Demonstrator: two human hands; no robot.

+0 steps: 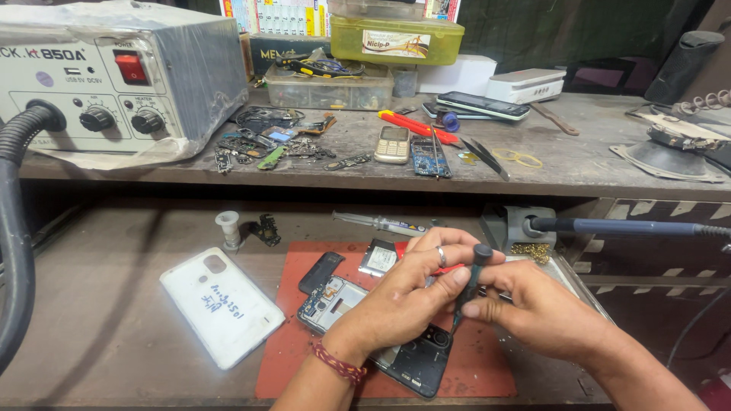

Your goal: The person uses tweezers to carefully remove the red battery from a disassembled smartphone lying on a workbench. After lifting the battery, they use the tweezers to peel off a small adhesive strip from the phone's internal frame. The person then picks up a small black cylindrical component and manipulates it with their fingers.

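Observation:
An opened smartphone (343,304), its back removed and its circuit board showing, lies on a red mat (285,346). My left hand (403,301) rests on the phone's middle with its fingers curled, a ring on one finger and a red thread band at the wrist. My right hand (537,312) pinches a slim black screwdriver (468,285), tip down at the phone's lower part near the camera ring. A finger of my left hand touches the screwdriver's shaft. A small black cover piece (320,272) and a flat metal-faced part (378,257) lie on the mat beside the phone.
A white phone back cover (221,304) lies left of the mat. A soldering iron (624,227) sits in its stand at right, a syringe (377,222) behind the mat. The upper shelf holds a hot-air station (114,76), its hose (15,228), phones, boards, tweezers and plastic boxes.

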